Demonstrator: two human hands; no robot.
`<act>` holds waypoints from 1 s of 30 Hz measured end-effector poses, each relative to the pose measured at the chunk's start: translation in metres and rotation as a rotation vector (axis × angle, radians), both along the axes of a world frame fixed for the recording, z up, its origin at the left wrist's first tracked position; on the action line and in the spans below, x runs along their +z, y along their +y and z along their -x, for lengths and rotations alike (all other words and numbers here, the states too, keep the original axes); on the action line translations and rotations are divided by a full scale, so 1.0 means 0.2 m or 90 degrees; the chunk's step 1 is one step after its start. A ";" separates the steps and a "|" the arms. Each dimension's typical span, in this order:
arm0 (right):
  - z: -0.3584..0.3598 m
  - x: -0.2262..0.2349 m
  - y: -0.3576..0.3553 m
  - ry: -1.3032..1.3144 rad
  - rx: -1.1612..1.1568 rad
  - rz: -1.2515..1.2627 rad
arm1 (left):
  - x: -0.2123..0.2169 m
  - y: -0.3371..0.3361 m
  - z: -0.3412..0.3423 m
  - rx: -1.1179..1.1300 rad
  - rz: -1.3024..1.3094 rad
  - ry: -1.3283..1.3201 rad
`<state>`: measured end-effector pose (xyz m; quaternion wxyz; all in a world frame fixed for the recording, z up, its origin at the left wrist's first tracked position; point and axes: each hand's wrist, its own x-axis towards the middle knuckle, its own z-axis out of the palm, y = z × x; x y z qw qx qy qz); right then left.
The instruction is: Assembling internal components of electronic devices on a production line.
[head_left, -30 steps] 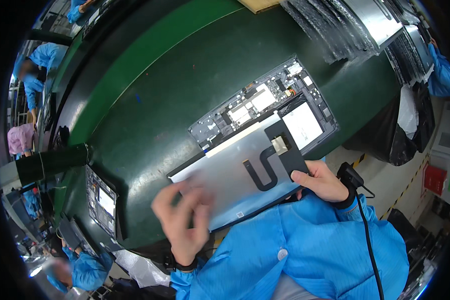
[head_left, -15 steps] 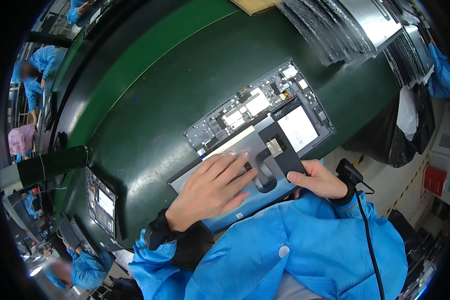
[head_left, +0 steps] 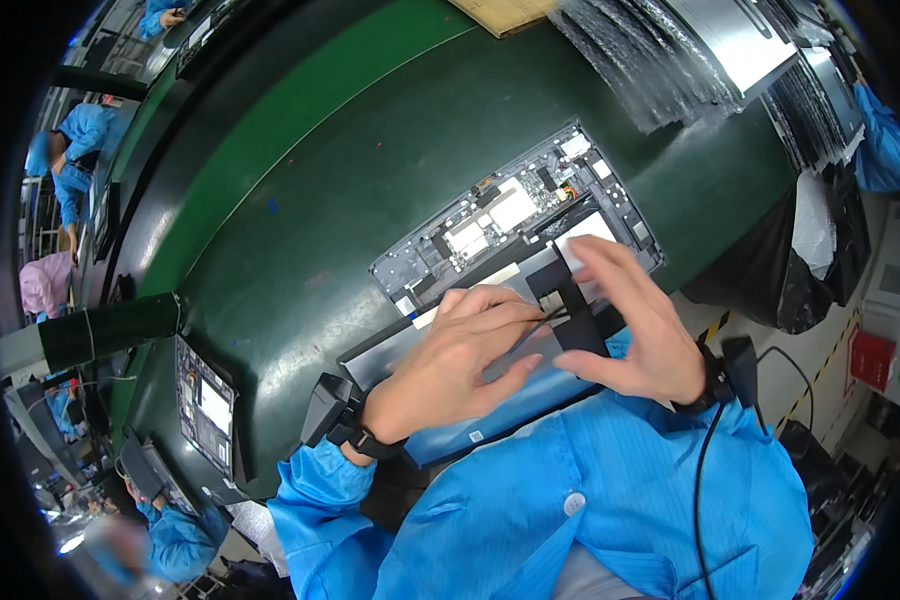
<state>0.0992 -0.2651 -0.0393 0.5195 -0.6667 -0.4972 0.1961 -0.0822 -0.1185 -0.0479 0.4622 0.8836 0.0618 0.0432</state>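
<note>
An opened laptop base (head_left: 420, 268) with its circuit board exposed lies on the green table. A blue-silver panel (head_left: 515, 405) rests along its near edge, reaching toward my body. Across the panel's right part runs a black strip (head_left: 582, 337) with a small tan patch. My left hand (head_left: 455, 350) lies over the panel, its fingertips closed on a thin black cable (head_left: 543, 322) beside the patch. Over the strip's right side is my right hand (head_left: 642, 335), thumb and fingers spread apart. It covers part of the white label inside the base.
Several flat panels in bubble wrap (head_left: 640, 65) stand at the far right, near a black bag (head_left: 760, 275). Another opened laptop part (head_left: 205, 405) leans at the left by a dark post (head_left: 110, 327). Co-workers in blue sit along the left side.
My left hand has gone from lying flat on the panel to pinching the cable. My right hand has let go of the panel's right edge and moved up over the strip, fingers spread.
</note>
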 end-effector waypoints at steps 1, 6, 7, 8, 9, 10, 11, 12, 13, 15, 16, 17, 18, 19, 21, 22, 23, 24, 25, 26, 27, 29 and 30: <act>-0.02 -0.03 0.01 -0.002 -0.002 -0.001 | 0.00 0.00 0.00 -0.002 -0.001 -0.002; 0.02 -0.13 -0.01 0.174 0.106 0.059 | -0.03 -0.01 0.00 0.093 0.087 -0.097; 0.02 -0.13 -0.02 0.237 0.080 0.099 | -0.03 0.00 0.01 0.094 0.088 -0.098; 0.03 -0.13 -0.02 0.237 0.080 0.100 | -0.04 0.01 0.02 0.139 0.210 -0.072; 0.05 -0.14 -0.01 0.188 0.070 0.076 | -0.05 0.01 0.02 0.181 0.332 -0.044; 0.06 -0.14 -0.01 0.138 0.061 0.052 | -0.05 0.02 0.02 0.188 0.353 -0.039; 0.07 -0.15 -0.01 0.138 0.056 0.053 | -0.06 0.02 0.03 0.183 0.354 -0.038; 0.07 -0.15 -0.01 0.170 0.039 0.060 | -0.05 0.02 0.03 0.182 0.334 -0.032; 0.06 -0.15 -0.01 0.202 0.021 0.067 | -0.05 0.02 0.03 0.180 0.314 -0.026; 0.07 -0.13 0.01 0.235 0.001 0.089 | -0.02 0.00 0.01 0.181 0.280 -0.058; 0.07 -0.12 0.02 0.270 -0.016 0.110 | -0.01 -0.01 0.01 0.187 0.245 -0.088; 0.07 -0.12 0.02 0.268 -0.017 0.110 | -0.02 -0.01 0.01 0.186 0.246 -0.090; 0.07 -0.12 0.01 0.241 0.001 0.117 | -0.04 -0.01 0.03 0.191 0.250 -0.069; 0.06 -0.11 0.01 0.214 0.020 0.123 | -0.05 -0.01 0.04 0.195 0.255 -0.048; 0.01 -0.10 -0.01 0.255 0.081 0.094 | -0.03 0.04 0.03 0.181 0.302 -0.009; -0.04 -0.09 -0.01 0.297 0.144 0.066 | -0.02 0.07 0.03 0.167 0.349 0.032; -0.10 -0.06 -0.02 0.326 0.179 0.059 | -0.01 0.11 0.02 0.170 0.349 0.030; -0.16 -0.07 -0.01 0.263 0.187 0.059 | 0.00 0.15 0.00 0.107 0.349 0.071; -0.21 -0.06 0.02 0.199 0.196 0.057 | 0.02 0.18 -0.02 0.046 0.348 0.112; -0.24 -0.07 0.06 0.081 0.252 0.088 | 0.01 0.20 -0.03 0.022 0.354 0.104; -0.24 -0.07 0.09 0.078 0.253 0.086 | -0.01 0.23 -0.04 0.022 0.351 0.101; -0.21 -0.08 0.15 -0.209 0.405 -0.077 | -0.01 0.26 -0.06 -0.010 0.336 0.126; -0.19 -0.10 0.17 -0.245 0.408 -0.133 | -0.01 0.26 -0.06 -0.011 0.335 0.125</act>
